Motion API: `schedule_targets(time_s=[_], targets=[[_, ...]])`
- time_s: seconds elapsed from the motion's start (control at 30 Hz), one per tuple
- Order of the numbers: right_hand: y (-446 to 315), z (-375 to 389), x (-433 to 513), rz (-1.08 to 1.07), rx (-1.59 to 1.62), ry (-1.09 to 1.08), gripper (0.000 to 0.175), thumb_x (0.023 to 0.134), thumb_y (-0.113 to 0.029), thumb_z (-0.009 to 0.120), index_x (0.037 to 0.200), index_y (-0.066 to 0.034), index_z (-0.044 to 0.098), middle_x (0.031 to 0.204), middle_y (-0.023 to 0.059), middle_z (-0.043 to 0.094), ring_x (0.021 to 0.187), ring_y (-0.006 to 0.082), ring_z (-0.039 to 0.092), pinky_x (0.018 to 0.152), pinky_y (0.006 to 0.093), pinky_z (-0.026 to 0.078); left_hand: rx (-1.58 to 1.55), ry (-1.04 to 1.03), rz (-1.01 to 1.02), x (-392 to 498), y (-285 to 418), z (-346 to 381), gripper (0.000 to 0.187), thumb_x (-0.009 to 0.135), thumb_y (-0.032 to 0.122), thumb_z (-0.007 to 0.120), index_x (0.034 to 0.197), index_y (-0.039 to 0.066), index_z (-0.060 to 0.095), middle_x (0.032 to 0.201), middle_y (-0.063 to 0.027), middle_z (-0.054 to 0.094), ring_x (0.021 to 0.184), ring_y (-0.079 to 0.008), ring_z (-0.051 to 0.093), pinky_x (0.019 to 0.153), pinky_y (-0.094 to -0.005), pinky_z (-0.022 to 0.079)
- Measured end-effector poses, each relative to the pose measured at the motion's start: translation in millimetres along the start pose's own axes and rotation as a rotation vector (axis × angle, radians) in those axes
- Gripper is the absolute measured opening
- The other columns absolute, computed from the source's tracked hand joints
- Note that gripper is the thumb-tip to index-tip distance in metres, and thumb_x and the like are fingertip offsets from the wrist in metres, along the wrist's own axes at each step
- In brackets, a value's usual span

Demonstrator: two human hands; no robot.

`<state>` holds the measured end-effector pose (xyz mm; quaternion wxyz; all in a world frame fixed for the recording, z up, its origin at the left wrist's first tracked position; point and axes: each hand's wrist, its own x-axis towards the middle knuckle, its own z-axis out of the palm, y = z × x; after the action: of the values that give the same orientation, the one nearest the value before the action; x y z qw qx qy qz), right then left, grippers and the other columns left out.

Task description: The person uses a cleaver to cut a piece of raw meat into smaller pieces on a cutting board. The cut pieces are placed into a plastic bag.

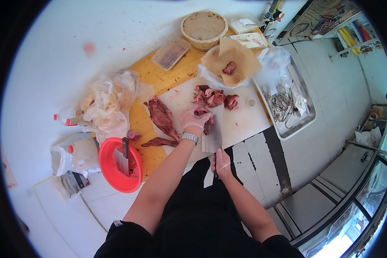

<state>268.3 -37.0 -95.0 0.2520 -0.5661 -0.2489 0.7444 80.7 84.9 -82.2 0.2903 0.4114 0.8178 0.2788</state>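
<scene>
My left hand (pixel 193 121), in a clear glove and with a metal watch at the wrist, holds a piece of dark red meat (pixel 201 111) on the white cutting board (pixel 248 121). My right hand (pixel 222 163) is closed around the dark handle of a cleaver (pixel 214 135), whose wide blade lies beside that piece. Behind my hands is a pile of cut meat chunks (pixel 209 96), with another chunk (pixel 231 102) to its right. A long slab of meat (pixel 162 116) and a thinner strip (pixel 159 142) lie to the left. A small clear cup (pixel 251 103) stands at the board's right.
A red plastic basin (pixel 103 174) holds a second cleaver (pixel 122 161). Plastic bags (pixel 108 103) are heaped at left. Behind the board stand a paper-lined bowl (pixel 213 77) with a meat chunk, a round tub (pixel 203 27) and a lidded container (pixel 171 54). A metal tray (pixel 312 113) holds metal hooks.
</scene>
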Motion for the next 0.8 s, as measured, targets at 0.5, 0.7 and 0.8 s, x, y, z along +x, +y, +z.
schedule_targets(time_s=[0.5,0.7,0.8], targets=[[-131,17,-42,-0.062,-0.089,-0.035,0.04,0.113,-0.036,0.043,0.098,-0.0004,0.054,0.062,0.0039,0.051,0.041,0.0127,0.048,0.039,0.0293,0.04,-0.934,-0.187,0.11,15,102,-44,0.035,0.089,0.004,0.08,0.119,-0.006,0.065,0.096,-0.0105,0.074,0.077,-0.0171,0.072,0.07,-0.0293,0.06],[-234,4,13,-0.145,-0.192,0.043,0.046,0.112,-0.043,0.044,0.098,-0.0007,0.054,0.059,0.0044,0.049,0.038,0.0149,0.046,0.036,0.0318,0.04,-0.493,-0.048,0.134,116,169,-10,0.042,0.094,0.015,0.077,0.128,-0.006,0.063,0.106,-0.0152,0.076,0.086,-0.0196,0.073,0.08,-0.032,0.059],[-278,1,58,-0.116,-0.466,0.108,0.043,0.108,-0.041,0.05,0.1,0.0015,0.056,0.067,0.0161,0.057,0.05,0.0294,0.056,0.046,0.0421,0.047,-0.53,-0.103,-0.042,148,175,4,0.049,0.096,0.022,0.073,0.135,-0.005,0.061,0.118,-0.0174,0.075,0.096,-0.0218,0.073,0.087,-0.0327,0.057]])
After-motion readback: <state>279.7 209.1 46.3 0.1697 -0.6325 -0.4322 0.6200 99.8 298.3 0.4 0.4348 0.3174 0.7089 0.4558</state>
